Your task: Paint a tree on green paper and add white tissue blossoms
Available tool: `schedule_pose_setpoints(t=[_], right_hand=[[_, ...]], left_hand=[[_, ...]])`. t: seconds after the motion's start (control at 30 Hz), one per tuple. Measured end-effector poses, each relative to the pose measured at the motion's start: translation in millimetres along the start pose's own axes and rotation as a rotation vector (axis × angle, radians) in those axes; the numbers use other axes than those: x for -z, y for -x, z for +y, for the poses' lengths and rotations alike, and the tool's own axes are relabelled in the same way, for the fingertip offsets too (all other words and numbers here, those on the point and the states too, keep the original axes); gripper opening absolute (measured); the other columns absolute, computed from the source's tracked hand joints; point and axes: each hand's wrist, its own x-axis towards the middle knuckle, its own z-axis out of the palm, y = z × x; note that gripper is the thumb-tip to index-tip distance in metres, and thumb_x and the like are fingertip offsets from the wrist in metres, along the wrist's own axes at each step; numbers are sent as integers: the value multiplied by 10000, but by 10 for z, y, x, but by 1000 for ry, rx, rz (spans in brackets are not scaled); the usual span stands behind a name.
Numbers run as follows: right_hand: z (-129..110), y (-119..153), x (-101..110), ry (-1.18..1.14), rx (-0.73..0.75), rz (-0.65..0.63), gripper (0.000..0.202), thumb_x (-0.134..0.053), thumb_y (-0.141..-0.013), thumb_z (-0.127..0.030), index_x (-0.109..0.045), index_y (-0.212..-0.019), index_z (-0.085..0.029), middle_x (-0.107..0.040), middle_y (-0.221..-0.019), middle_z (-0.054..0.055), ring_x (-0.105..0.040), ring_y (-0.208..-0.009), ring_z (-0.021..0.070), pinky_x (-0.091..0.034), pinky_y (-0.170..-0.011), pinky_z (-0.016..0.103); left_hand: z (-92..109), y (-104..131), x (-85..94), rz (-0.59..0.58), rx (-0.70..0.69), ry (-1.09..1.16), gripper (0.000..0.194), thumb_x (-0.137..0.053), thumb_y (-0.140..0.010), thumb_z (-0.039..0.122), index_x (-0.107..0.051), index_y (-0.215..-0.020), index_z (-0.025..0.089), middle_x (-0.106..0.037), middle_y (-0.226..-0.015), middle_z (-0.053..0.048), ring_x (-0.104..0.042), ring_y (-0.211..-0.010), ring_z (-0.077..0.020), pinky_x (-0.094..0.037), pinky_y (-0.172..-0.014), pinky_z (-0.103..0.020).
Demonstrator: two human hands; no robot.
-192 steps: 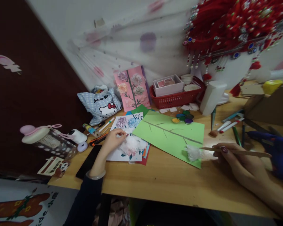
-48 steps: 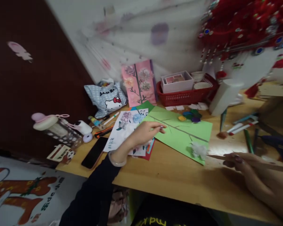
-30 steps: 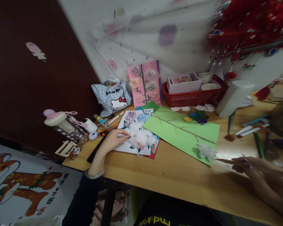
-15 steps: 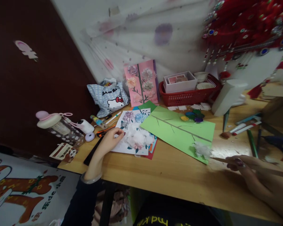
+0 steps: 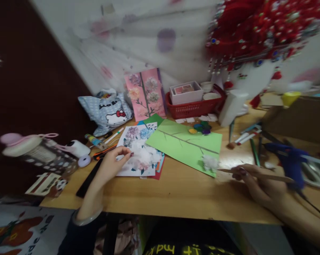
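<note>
My left hand point(image 5: 116, 161) is pinched closed at the edge of a pile of thin white tissue pieces point(image 5: 141, 153); whatever lies between its fingertips is too small to make out. The pile rests on a white sheet with printed flowers point(image 5: 148, 171). My right hand point(image 5: 258, 180) grips a slim wooden stick point(image 5: 275, 177), whose tip is beside a crumpled white tissue tuft point(image 5: 210, 163). That tuft sits on the lower right corner of a green sheet point(image 5: 181, 148) painted with a dark branch.
Paint blobs point(image 5: 202, 127) lie at the green sheet's upper edge. Behind are a red basket point(image 5: 193, 109), a pink flower picture point(image 5: 145, 94) and a checked bag point(image 5: 106, 111). At right is a blue glue gun point(image 5: 288, 159); at left, a bottle point(image 5: 43, 152) and a black phone point(image 5: 89, 179).
The view has swung to the right, so things appear farther left and more of the glue gun shows. Both hands keep nearly the same places relative to the papers.
</note>
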Motion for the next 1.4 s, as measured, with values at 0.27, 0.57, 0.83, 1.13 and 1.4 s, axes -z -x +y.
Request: schedule_pose_setpoints(t=[0.27, 0.57, 0.83, 1.13, 1.4], right_hand=[[-151, -50, 65, -115, 274, 30, 177, -412, -889, -165, -586, -873, -195, -665, -697, 36, -622, -577, 151, -510, -535, 258], [-85, -77, -47, -157, 298, 17, 148, -455, -894, -151, -600, -906, -176, -713, -748, 52, -658, -625, 144, -517, -590, 257], [-64, -88, -43, -106, 213, 65, 179, -431, -889, -172, -556, -763, -185, -691, -733, 70, -639, -626, 159, -498, -588, 265], [-63, -43, 14, -254, 313, 79, 172, -392, -913, -192, -549, -844, -203, -662, -700, 43, -619, -594, 149, -496, -555, 268], [-29, -63, -64, -157, 279, -2, 175, -447, -903, -165, -621, -921, -178, -724, -807, 70, -675, -693, 164, -532, -637, 278]], left_hand=[[861, -250, -240, -306, -365, -4, 175, -584, -809, 449, -644, -792, 286, -670, -847, -13, -609, -815, -228, -502, -733, -332], [1431, -521, -1242, -614, -652, 206, 142, -603, -813, 320, -625, -724, 212, -603, -1061, -71, -555, -1042, -222, -407, -980, -397], [1452, -518, -1705, -644, -645, 184, 82, -606, -788, 207, -590, -707, 200, -566, -1157, -84, -502, -1144, -244, -347, -1029, -428], [1399, -486, -1878, -529, -692, 75, 69, -588, -812, 187, -576, -745, 199, -585, -1082, -78, -524, -1088, -241, -396, -972, -409], [1339, -512, -1791, -547, -709, 112, 255, -550, -773, 189, -554, -1028, 202, -556, -1174, -106, -486, -1177, -252, -387, -1010, -413]])
